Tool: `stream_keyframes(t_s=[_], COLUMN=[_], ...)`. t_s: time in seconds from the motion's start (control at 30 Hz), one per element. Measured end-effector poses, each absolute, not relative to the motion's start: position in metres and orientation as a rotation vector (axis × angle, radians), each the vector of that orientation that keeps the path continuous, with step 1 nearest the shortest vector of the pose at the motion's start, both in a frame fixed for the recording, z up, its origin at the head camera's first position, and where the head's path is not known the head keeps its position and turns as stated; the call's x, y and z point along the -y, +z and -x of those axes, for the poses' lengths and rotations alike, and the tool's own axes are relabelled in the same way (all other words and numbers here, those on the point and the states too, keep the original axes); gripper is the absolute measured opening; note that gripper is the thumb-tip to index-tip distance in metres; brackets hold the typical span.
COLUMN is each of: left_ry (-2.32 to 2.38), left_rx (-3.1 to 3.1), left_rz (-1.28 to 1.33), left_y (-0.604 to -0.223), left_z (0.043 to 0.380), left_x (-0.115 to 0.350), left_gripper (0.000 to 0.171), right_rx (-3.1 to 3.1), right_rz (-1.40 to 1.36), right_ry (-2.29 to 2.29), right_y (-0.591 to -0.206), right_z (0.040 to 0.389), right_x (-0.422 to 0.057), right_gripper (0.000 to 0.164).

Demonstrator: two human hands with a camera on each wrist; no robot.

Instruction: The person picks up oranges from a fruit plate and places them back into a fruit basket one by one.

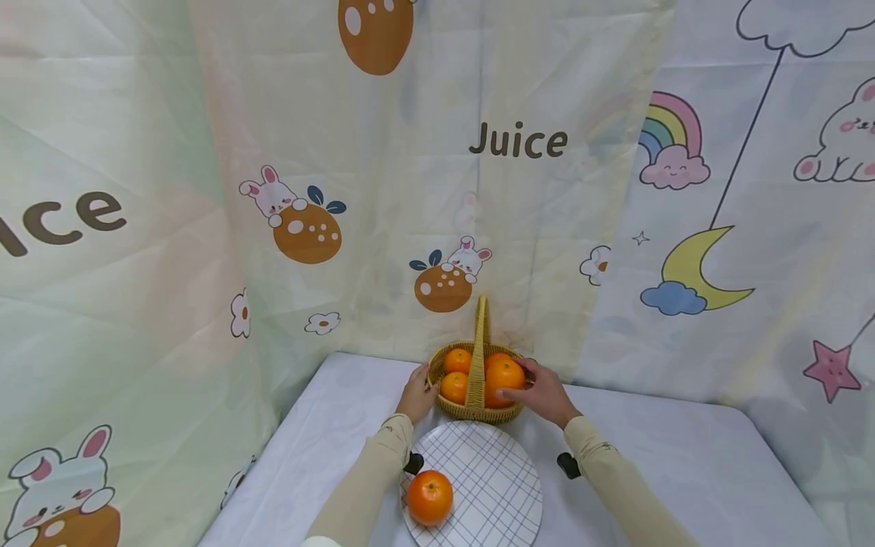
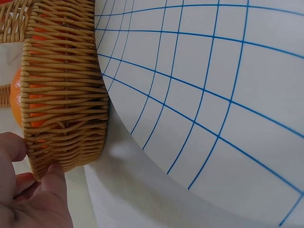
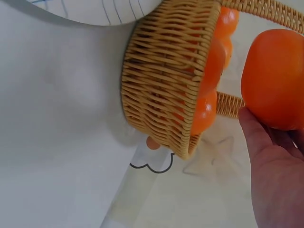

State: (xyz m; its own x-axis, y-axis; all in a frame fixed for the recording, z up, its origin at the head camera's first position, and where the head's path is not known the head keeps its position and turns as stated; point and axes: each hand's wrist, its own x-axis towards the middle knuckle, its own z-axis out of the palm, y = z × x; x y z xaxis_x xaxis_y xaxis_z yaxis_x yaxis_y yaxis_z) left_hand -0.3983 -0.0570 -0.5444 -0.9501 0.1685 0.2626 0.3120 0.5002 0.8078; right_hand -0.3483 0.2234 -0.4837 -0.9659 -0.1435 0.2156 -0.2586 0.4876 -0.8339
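A wicker basket (image 1: 482, 415) with a tall arched handle stands at the back of the table, with several oranges inside. My left hand (image 1: 415, 396) pinches the basket's left end, thumb on the outer wall and fingers at the rim in the left wrist view. Over the right side of the basket, my right hand (image 1: 544, 392) grips an orange (image 3: 275, 78). The right wrist view shows this fruit raised above the rim, apart from the oranges (image 3: 204, 111) lower in the basket. Another orange (image 1: 429, 497) rests on the left part of a round plate (image 1: 499, 471).
The plate, white with blue grid lines, lies just in front of the basket, between the forearms. A white cloth covers the table (image 1: 656, 456). Printed curtains (image 1: 383, 190) hang close behind the basket and along the sides.
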Motion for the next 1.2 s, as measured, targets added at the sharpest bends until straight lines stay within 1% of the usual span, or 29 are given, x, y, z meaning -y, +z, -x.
stream_keyframes(t_s=[0.17, 0.37, 0.5, 0.67, 0.77, 1.03, 1.2], left_ry=[-1.450, -1.463, -1.476, -1.479, -1.474, -1.442, -1.438], left_rx=[2.586, 2.575, 2.588, 2.588, 2.578, 2.566, 2.577], left_rz=[0.405, 0.408, 0.401, 0.405, 0.425, 0.436, 0.426], left_y=[-0.549, -0.549, -0.546, -0.545, -0.545, -0.548, -0.546], left_z=[0.399, 0.398, 0.398, 0.402, 0.401, 0.400, 0.399], left_x=[0.058, 0.058, 0.058, 0.058, 0.058, 0.057, 0.057], left_gripper=[0.054, 0.053, 0.054, 0.054, 0.053, 0.053, 0.053], right_rx=[2.613, 2.635, 2.634, 2.630, 2.639, 2.622, 2.651], right_rz=[-0.312, -0.306, -0.319, -0.337, -0.338, -0.352, -0.293], right_ry=[1.523, 1.526, 1.531, 1.462, 1.413, 1.296, 1.310], right_y=[-0.485, -0.486, -0.482, -0.481, -0.484, -0.492, -0.497], right_z=[0.358, 0.370, 0.378, 0.389, 0.395, 0.404, 0.411], right_x=[-0.221, -0.212, -0.202, -0.191, -0.187, -0.173, -0.167], right_gripper=[0.090, 0.088, 0.083, 0.072, 0.068, 0.069, 0.074])
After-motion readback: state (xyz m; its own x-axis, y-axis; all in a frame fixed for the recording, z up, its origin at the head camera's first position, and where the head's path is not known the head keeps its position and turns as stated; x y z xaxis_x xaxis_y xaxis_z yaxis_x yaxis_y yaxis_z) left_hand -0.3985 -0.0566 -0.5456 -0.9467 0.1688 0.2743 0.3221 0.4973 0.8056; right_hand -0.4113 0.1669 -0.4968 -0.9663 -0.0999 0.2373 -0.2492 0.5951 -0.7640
